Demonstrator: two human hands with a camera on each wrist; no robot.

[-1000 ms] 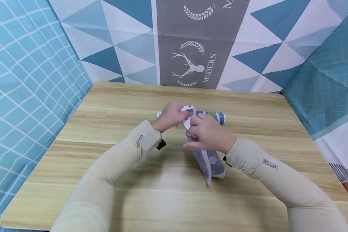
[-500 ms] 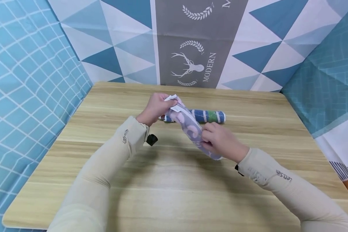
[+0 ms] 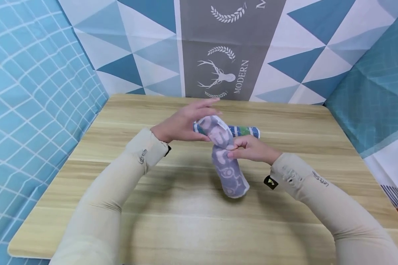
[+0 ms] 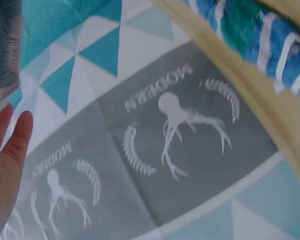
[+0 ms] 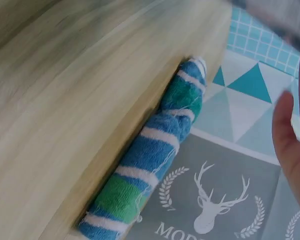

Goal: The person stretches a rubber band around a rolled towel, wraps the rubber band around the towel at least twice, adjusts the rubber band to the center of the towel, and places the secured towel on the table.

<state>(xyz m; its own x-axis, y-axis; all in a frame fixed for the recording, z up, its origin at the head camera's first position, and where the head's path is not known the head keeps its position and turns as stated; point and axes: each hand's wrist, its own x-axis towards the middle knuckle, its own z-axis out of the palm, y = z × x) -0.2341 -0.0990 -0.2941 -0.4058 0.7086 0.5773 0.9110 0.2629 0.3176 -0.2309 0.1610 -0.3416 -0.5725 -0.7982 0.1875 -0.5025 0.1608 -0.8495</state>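
Note:
A folded grey-purple towel [image 3: 230, 173] with pale pink patterns hangs above the table in the head view, bent near its middle. My right hand [image 3: 252, 149] pinches its edge at that bend between thumb and fingers. Beside the upper part is my left hand [image 3: 185, 121], fingers stretched out straight and thumb against or close to the cloth; whether it touches is unclear. A strip of the towel [image 4: 4, 55] shows above the left fingertips in the left wrist view. The right wrist view catches a blurred corner of the towel [image 5: 285, 20].
Behind the hands lies a rolled blue, green and white striped towel [image 3: 245, 131], partly covered by the grey one. The wooden table [image 3: 146, 217] ends at a patterned back wall [image 3: 159, 48]. Tiled-print sheets [image 3: 30, 110] hang at the left.
My left hand has let go of the towel's upper end and straightened its fingers. The towel swung from a slant to hanging down, bent at the right hand, which moved slightly up.

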